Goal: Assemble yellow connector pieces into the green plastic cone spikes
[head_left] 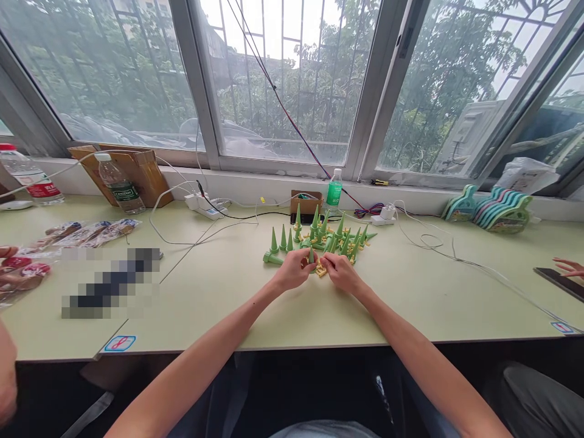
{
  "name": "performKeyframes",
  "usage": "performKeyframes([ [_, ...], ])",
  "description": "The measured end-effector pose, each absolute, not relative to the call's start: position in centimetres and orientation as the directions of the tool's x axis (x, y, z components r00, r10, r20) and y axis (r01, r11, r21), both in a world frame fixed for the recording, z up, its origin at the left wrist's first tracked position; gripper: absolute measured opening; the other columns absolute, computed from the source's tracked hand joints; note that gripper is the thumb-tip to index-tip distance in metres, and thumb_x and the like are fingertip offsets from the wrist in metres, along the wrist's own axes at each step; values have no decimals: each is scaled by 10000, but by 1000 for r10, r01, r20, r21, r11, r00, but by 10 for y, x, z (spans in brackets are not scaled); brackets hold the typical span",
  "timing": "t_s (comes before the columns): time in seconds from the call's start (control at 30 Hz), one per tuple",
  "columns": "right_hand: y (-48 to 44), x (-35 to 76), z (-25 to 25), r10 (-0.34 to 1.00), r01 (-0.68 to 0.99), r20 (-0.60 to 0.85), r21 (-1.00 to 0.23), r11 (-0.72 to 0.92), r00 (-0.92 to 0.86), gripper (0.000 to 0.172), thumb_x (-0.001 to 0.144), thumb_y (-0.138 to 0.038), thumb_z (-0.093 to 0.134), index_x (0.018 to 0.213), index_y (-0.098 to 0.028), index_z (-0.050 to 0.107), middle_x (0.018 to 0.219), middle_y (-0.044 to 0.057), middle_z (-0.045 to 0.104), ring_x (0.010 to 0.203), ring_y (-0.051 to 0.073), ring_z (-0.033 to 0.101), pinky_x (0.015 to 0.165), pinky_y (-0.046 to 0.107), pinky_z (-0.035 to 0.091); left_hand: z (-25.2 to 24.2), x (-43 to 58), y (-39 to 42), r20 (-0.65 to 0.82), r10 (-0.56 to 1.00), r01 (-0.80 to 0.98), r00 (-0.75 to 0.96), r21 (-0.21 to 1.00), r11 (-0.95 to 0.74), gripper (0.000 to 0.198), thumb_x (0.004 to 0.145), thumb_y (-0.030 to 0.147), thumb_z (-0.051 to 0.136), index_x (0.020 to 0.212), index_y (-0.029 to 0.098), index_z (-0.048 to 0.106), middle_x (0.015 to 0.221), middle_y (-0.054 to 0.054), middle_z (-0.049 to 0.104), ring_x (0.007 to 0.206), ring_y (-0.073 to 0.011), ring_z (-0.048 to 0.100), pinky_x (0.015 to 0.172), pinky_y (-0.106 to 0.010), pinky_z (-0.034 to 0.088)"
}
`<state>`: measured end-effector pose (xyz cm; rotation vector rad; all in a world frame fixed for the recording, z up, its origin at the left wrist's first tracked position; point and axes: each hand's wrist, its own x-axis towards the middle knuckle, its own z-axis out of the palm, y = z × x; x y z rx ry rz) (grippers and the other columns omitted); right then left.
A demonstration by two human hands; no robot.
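Note:
Several green cones [274, 242] stand or lie in a cluster on the pale green table [205, 292], with small yellow pieces [322, 272] among them. At the near edge of the cluster, my left hand [296, 267] has its thumb and fingers closed round a green cone [311, 255]. Just to its right, my right hand [340, 271] is pinched, its fingertips near the yellow pieces; what it holds is too small to make out. The two hands are a short way apart.
Behind the cones are a small brown box [306, 202] and a green-labelled bottle [334, 188]. White cables [479, 264] cross the table on both sides. Wrapped items [86, 234] lie at the left, green-blue plastic pieces [502, 210] at the back right. Other people's hands [570, 266] show at both edges.

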<state>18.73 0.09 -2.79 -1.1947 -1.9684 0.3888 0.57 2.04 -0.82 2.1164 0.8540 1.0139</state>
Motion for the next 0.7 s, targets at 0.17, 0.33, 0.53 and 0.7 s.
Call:
performKeyframes([
  [0.17, 2, 187, -29, 853, 610, 470, -614, 500, -226, 371, 940, -405, 385, 642, -189, 431, 558, -30, 396, 528, 109, 311, 512, 245, 242, -9, 5, 21, 419, 761, 274, 496, 756, -595, 89, 802, 227, 541, 804, 150, 586, 674, 14, 529, 521, -66, 403, 497, -190, 389],
  [0.33, 1, 184, -26, 844, 614, 514, -621, 488, -151, 418, 948, -450, 378, 624, -189, 420, 548, -30, 386, 532, 110, 312, 517, 246, 242, -10, 6, 22, 439, 749, 297, 497, 724, -622, 80, 810, 221, 541, 800, 154, 584, 687, 11, 534, 533, -70, 426, 508, -193, 405],
  [0.53, -7, 183, -18, 833, 556, 547, -668, 494, -82, 364, 952, -452, 400, 757, -174, 532, 547, -50, 366, 501, 96, 312, 502, 230, 257, -6, 7, 18, 468, 731, 334, 496, 675, -659, 59, 814, 201, 538, 845, 168, 576, 755, -3, 591, 568, -81, 495, 535, -194, 437],
  [0.7, -11, 182, -16, 801, 499, 591, -668, 552, -95, 350, 949, -440, 417, 847, -160, 601, 570, -42, 417, 504, 91, 339, 497, 215, 289, -2, 7, 15, 483, 728, 303, 486, 689, -659, 222, 813, 187, 543, 1034, 197, 525, 838, -1, 635, 546, -70, 520, 549, -199, 451],
])
